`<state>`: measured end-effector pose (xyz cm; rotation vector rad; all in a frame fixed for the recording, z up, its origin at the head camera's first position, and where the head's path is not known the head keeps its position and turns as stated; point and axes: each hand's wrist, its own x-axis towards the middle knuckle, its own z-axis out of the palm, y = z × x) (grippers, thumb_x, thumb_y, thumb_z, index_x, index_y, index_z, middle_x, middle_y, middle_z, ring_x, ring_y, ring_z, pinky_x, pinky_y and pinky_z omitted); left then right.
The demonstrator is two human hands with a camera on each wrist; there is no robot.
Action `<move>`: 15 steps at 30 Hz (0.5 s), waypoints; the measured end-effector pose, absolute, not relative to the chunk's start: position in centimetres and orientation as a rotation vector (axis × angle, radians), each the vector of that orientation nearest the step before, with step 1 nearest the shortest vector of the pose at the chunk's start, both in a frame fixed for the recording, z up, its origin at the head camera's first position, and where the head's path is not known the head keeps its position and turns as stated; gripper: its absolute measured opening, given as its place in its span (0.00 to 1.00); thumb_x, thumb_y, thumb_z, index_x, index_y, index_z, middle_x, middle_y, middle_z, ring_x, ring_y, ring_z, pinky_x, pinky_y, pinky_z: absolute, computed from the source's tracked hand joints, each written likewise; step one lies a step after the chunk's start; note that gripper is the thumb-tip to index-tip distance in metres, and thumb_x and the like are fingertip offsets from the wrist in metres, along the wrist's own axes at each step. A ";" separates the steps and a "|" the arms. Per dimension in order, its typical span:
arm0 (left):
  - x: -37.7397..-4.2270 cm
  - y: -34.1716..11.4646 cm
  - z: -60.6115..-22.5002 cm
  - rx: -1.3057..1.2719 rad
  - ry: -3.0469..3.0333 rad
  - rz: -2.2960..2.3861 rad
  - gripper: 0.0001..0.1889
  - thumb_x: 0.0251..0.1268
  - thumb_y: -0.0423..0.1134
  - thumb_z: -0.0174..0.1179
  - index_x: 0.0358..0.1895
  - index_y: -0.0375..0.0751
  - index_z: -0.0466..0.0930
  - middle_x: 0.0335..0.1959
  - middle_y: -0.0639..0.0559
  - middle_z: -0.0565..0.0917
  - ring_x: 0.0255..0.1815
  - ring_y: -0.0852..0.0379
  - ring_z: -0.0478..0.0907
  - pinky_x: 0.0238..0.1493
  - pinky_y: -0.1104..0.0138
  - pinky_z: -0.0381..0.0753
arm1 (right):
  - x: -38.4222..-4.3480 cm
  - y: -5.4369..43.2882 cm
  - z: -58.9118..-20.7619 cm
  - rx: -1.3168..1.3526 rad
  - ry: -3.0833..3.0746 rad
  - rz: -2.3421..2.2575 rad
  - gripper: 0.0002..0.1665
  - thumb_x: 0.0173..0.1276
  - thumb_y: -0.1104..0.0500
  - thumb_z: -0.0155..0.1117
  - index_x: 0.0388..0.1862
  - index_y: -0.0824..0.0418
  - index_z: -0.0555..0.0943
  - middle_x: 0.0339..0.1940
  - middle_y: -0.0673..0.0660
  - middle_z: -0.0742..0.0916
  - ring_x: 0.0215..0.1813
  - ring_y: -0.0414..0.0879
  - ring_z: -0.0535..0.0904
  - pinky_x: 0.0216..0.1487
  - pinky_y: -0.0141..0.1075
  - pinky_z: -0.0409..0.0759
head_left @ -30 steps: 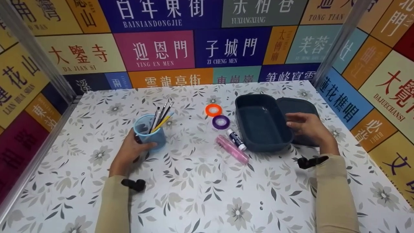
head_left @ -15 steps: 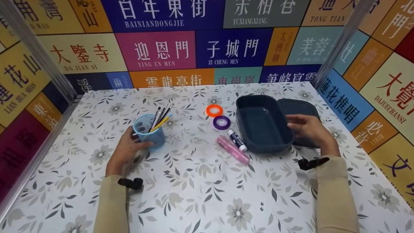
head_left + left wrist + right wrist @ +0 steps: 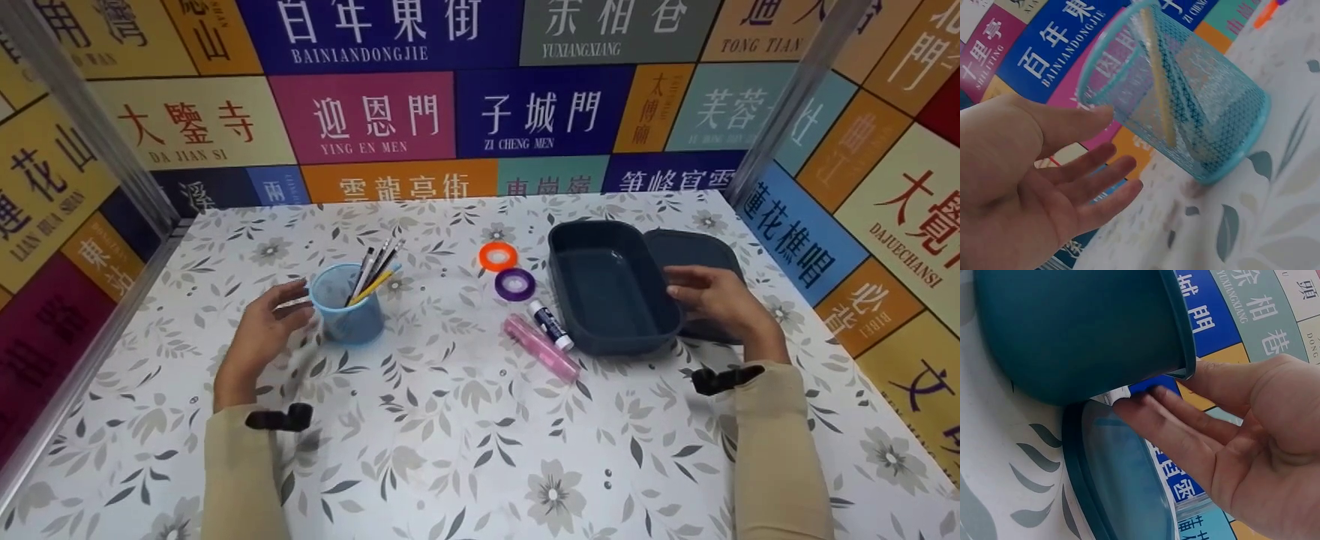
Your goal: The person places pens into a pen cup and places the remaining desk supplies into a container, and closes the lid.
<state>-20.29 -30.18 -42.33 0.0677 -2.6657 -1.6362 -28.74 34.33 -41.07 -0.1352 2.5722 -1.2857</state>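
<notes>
A light blue mesh pen cup [image 3: 349,322] stands upright with several brushes and a yellow pencil [image 3: 373,289] in it. Just left of it is my left hand [image 3: 259,330], fingers loosely spread and holding nothing; the left wrist view shows its thumb close to the cup's rim. At the right, my right hand [image 3: 712,300] is beside the dark teal box [image 3: 615,341], its thumb tip right at the rim in the right wrist view. Its relaxed fingers [image 3: 1168,433] reach along the box's side, above the lid [image 3: 1129,472].
Between cup and box lie an orange tape roll [image 3: 498,257], a purple tape roll [image 3: 515,285], a glue stick [image 3: 550,325] and a pink tube-shaped item [image 3: 540,348]. Printed panels [image 3: 360,116] rise behind the patterned tabletop [image 3: 450,450].
My left hand has let go of the pen cup and moved left from it. The cup stays where it stood. My right hand has hardly moved.
</notes>
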 end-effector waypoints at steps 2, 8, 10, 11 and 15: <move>-20.2 -30.0 -41.9 0.075 -2.616 -1.640 0.31 0.78 0.38 0.52 0.78 0.37 0.55 0.75 0.34 0.65 0.73 0.40 0.69 0.58 0.75 0.81 | -28.7 34.3 -41.1 -0.126 2.570 -1.287 0.36 0.77 0.48 0.57 0.78 0.57 0.62 0.75 0.66 0.71 0.71 0.61 0.72 0.57 0.41 0.86; -20.1 -28.8 -40.3 0.160 -2.464 -1.698 0.30 0.80 0.42 0.47 0.79 0.40 0.52 0.75 0.37 0.66 0.72 0.44 0.70 0.68 0.58 0.78 | -28.8 34.3 -41.3 -0.114 2.558 -1.296 0.36 0.77 0.49 0.57 0.79 0.58 0.62 0.74 0.66 0.72 0.68 0.56 0.74 0.55 0.39 0.86; -19.9 -28.3 -39.6 0.173 -2.420 -1.702 0.30 0.80 0.41 0.48 0.79 0.40 0.52 0.75 0.38 0.66 0.73 0.44 0.69 0.70 0.55 0.76 | -28.8 34.2 -41.3 -0.111 2.556 -1.306 0.36 0.77 0.49 0.57 0.79 0.57 0.61 0.74 0.66 0.72 0.65 0.53 0.76 0.53 0.38 0.87; -19.8 -28.0 -39.3 0.178 -2.403 -1.695 0.30 0.80 0.41 0.48 0.79 0.40 0.52 0.75 0.39 0.66 0.73 0.45 0.69 0.70 0.54 0.76 | -28.9 34.2 -41.3 -0.111 2.557 -1.309 0.36 0.77 0.50 0.58 0.79 0.57 0.61 0.74 0.66 0.73 0.64 0.52 0.76 0.52 0.37 0.87; -19.5 -26.6 -38.0 0.220 -2.290 -1.694 0.29 0.78 0.39 0.50 0.78 0.42 0.56 0.76 0.43 0.66 0.72 0.48 0.70 0.69 0.58 0.77 | -28.8 34.2 -41.3 -0.129 2.549 -1.329 0.37 0.77 0.50 0.57 0.80 0.57 0.60 0.75 0.67 0.71 0.66 0.56 0.75 0.51 0.37 0.88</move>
